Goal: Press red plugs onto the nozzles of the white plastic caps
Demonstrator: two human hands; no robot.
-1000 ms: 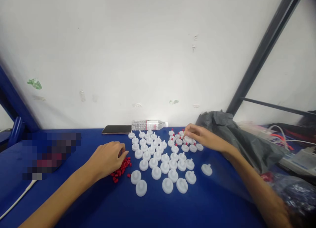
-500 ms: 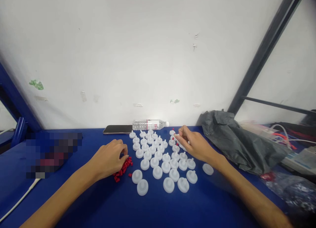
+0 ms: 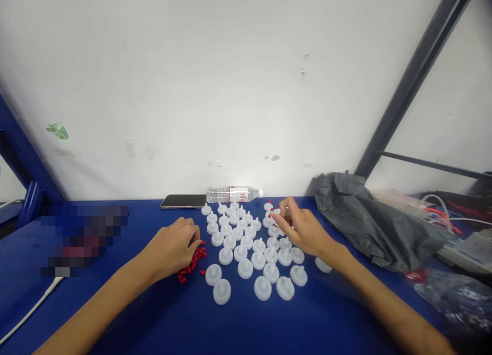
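My left hand [image 3: 173,246] is at the left, thumb and index closed together at the edge of a pile of small red caps [image 3: 188,268]. What sits between those fingertips is hidden. Many white round plastic pieces, each a disc with a narrow nozzle [image 3: 245,268], stand on the blue table, mostly nozzle up. My right hand [image 3: 303,229] is over the back right of this group, fingers curled and thumb near the index. Its fingertips are beside white discs whose nozzles carry red caps [image 3: 269,201]; what they grip is too small to make out.
A clear plastic bottle [image 3: 234,194] lies along the wall beside a dark phone [image 3: 183,201]. On the right are a grey plastic bag [image 3: 369,216], clear plastic wrap [image 3: 457,296] and cables. A white cable [image 3: 31,314] crosses the table's left side.
My right hand has shifted slightly, its thumb lower and farther from the index, partly covering the lone disc at right. My left hand has barely moved at the red pile.
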